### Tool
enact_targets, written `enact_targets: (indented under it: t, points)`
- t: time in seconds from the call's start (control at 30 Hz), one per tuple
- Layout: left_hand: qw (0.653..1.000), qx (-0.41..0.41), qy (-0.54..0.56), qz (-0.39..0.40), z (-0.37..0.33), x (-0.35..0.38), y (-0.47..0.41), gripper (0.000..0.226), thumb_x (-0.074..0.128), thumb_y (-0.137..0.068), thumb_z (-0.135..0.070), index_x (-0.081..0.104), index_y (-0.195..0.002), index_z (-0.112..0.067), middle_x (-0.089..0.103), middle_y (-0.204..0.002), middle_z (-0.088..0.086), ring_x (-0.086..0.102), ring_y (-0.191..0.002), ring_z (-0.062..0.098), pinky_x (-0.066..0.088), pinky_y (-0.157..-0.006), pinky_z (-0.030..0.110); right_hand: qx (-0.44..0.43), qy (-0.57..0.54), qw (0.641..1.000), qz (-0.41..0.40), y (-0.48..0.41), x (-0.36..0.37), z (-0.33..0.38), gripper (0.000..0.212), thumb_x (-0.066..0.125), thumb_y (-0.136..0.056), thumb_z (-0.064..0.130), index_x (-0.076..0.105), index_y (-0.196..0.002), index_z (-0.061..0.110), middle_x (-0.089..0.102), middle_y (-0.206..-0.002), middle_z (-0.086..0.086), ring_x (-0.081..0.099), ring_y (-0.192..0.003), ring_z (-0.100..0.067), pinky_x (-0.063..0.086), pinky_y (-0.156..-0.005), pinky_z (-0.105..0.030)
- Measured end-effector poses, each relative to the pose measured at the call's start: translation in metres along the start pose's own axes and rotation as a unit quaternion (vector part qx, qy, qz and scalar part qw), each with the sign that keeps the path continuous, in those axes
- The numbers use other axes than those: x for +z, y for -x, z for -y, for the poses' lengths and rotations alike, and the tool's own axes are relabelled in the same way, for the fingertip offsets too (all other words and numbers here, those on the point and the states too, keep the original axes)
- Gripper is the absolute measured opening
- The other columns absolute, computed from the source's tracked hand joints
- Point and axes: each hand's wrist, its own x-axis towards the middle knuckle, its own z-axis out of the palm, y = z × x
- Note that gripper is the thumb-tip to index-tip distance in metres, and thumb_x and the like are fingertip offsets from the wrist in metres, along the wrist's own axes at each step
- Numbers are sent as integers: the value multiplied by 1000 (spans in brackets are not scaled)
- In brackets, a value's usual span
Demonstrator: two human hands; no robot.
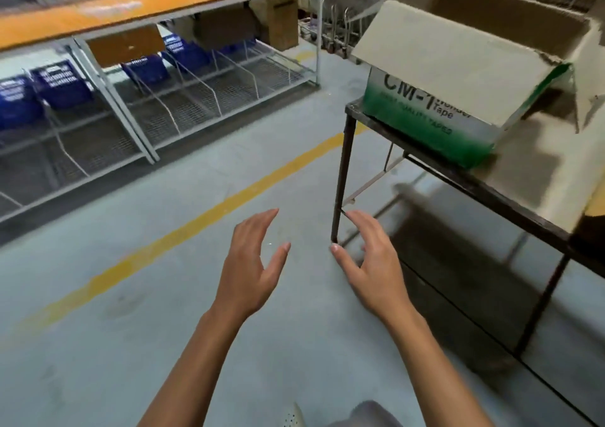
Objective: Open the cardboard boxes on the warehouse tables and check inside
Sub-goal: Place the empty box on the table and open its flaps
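Observation:
A cardboard box with green and white sides and "CM-1 Tape" print stands on a dark metal table at the upper right. Its flaps are folded outward, so the top is open; the near flap hangs over the printed side. What lies inside is hidden from this angle. My left hand and my right hand hover empty over the floor, below and left of the table, palms facing each other with fingers spread. Neither hand touches the box.
A long shelf rack with an orange top, wire dividers, blue crates and brown boxes runs along the left. A yellow line crosses the grey floor. The table leg stands just beyond my right hand.

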Motion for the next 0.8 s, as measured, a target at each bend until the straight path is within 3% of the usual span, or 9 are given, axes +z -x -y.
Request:
enact_targets:
  t: [0.33, 0.53, 0.8]
  points:
    - [999, -36, -6, -26, 94, -17, -118, 53, 58, -95, -32, 47, -145, -18, 53, -141, -3, 44, -133, 15, 25, -107, 7, -31, -27, 999, 4, -147, 85, 7, 60, 60, -91, 48, 47, -144, 24, 44, -149, 3, 42, -137, -13, 46, -105, -49]
    - [998, -42, -22, -43, 150, -13, -233, 53, 58, -95, -31, 47, -145, -17, 49, -138, -12, 45, -130, 13, 23, -105, 4, -40, -57, 998, -7, -272, 126, -10, 62, 57, -89, 51, 48, -144, 24, 43, -149, 1, 46, -135, -18, 47, -103, -51]
    - [998, -25, -25, -57, 190, -6, -406, 51, 60, -95, -26, 50, -142, -13, 53, -138, -7, 44, -127, 9, 25, -105, 6, -57, -69, 996, -19, -444, 150, -21, 59, 55, -90, 52, 51, -141, 23, 46, -147, 3, 45, -136, -15, 49, -99, -50]
